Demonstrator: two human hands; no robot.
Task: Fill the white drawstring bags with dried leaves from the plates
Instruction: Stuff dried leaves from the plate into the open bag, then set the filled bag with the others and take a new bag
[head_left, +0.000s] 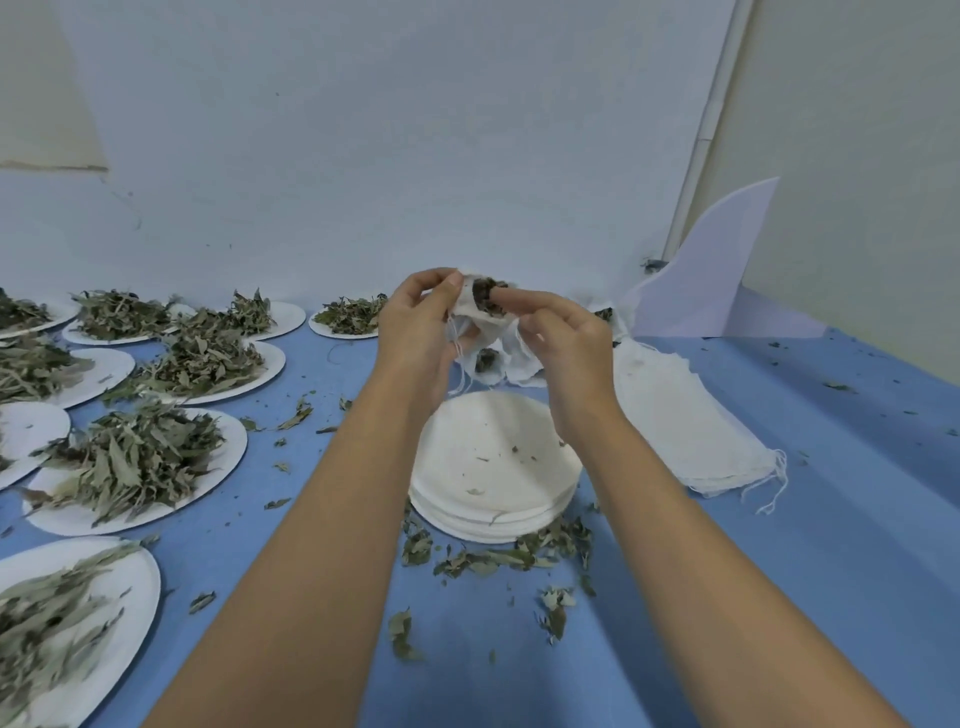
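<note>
I hold a white drawstring bag (480, 325) up over the table, its mouth showing dark dried leaves (485, 297). My left hand (421, 322) pinches the bag's left rim between thumb and fingers. My right hand (558, 332) grips the right side, with its forefinger pushed into the leaves at the mouth. Below my hands lies a stack of emptied white plates (493, 467) with a few crumbs. Several plates heaped with dried leaves (135, 462) cover the left of the table. A pile of flat empty bags (680, 415) lies to the right.
Loose leaf bits (498, 558) are scattered on the blue tablecloth (779, 571) in front of the plate stack. More filled bags (605, 314) lie behind my right hand. A white curved board (711, 280) leans at the back right against the wall.
</note>
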